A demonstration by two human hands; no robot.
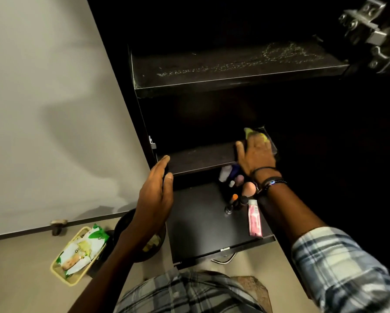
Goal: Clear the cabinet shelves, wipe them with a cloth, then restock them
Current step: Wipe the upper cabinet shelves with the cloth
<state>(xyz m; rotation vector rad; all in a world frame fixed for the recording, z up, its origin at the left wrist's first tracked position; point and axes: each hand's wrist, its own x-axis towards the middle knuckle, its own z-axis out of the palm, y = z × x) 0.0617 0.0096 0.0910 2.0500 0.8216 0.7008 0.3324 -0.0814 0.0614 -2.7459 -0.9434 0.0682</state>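
The person is wiping the middle shelf of the dark cabinet: the right hand is lying flat, fingers spread, pressing a yellow-green cloth down onto the shelf's right end, so the palm is giving the cloth even pressure. The left hand, fingers fairly straight and holding nothing, is resting against the shelf's left front corner, probably steadying the body for the reach. The upper shelf is sitting bare and showing pale dust marks, so it seems to be waiting for its wipe. Below, small bottles and a pink tube are lying in an open drawer, while green-and-white packets are waiting in a yellow basket on the floor, likely set aside for restocking. Print is showing on the packets and tube, but nothing is reading clearly
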